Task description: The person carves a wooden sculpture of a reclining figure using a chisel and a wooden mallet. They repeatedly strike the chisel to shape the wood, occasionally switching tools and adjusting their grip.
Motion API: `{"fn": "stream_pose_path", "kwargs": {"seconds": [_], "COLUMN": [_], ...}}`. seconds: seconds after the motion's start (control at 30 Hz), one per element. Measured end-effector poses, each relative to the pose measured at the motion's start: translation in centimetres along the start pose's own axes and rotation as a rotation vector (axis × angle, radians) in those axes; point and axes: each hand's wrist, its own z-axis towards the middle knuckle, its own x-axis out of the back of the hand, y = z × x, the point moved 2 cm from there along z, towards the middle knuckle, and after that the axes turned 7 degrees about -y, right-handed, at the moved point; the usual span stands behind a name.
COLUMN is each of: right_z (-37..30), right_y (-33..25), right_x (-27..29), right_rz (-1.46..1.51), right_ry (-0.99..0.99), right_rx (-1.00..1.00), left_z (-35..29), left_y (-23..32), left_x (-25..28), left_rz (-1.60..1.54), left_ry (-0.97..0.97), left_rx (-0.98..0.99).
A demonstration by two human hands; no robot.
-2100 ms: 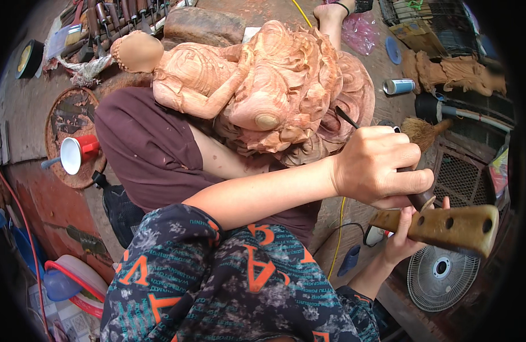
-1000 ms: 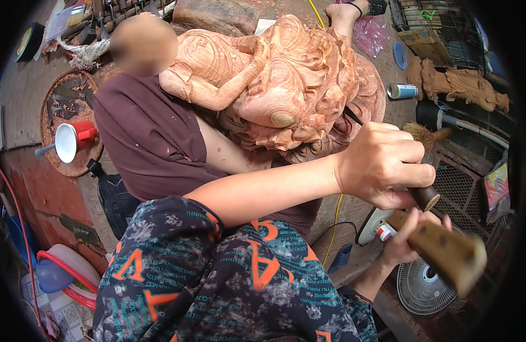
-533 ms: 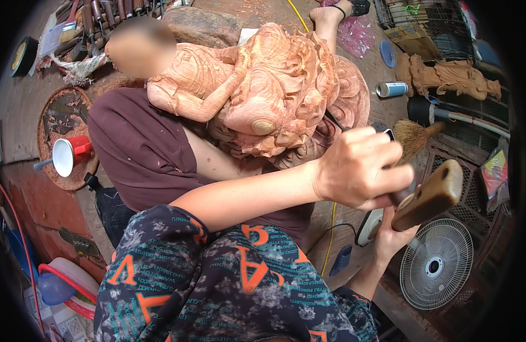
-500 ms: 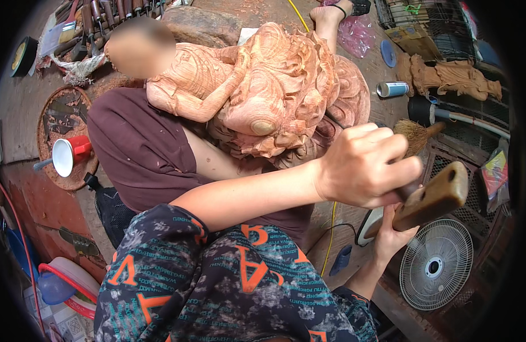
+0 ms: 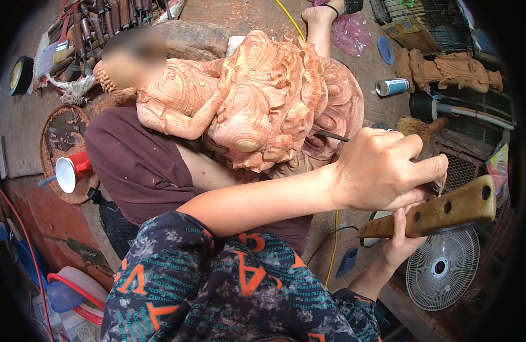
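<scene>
A carved wooden statue [image 5: 246,119], reddish-brown with deep folds, lies across my lap with its head to the left. My left hand [image 5: 383,171] reaches over from the left and is closed round a carving chisel [image 5: 331,135]. The chisel's thin dark blade points at the carved folds near the statue's base; its handle is mostly hidden in the fist. Just below and right of it, my right hand [image 5: 397,245] grips a flat yellowish-brown wooden mallet [image 5: 445,206] with dark round holes along its side. The mallet is close to the chisel's handle end; whether they touch, I cannot tell.
Several chisels [image 5: 109,23] and a brush [image 5: 60,51] lie at the far left. A red-and-white cup [image 5: 66,174] stands on a round tray [image 5: 45,142]. To the right are a can [image 5: 392,86], another carving [image 5: 451,71], a whisk broom [image 5: 414,128] and a fan [image 5: 442,268].
The mallet has swung to the right and now shows its long side. My left hand has shifted slightly right, and the chisel's blade has come into sight. The statue appears slightly farther left.
</scene>
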Motion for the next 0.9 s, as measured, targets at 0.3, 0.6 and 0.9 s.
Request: {"fn": "stream_pose_path", "kwargs": {"seconds": [0.3, 0.6, 0.9], "right_z": [1.1, 0.3, 0.0], "right_y": [-2.5, -1.9, -1.5], "right_x": [0.0, 0.9, 0.1], "right_rz": [-0.035, -0.349, -0.463], "right_ry": [0.143, 0.136, 0.077], "right_rx": [0.120, 0.185, 0.110], "left_z": [0.0, 0.0, -0.4], "left_y": [-0.2, -0.5, -1.2], "left_x": [0.2, 0.7, 1.1], "left_rz": [-0.064, -0.102, -0.087], "left_ry": [0.067, 0.144, 0.166], "left_rx": [-0.014, -0.001, -0.019]}}
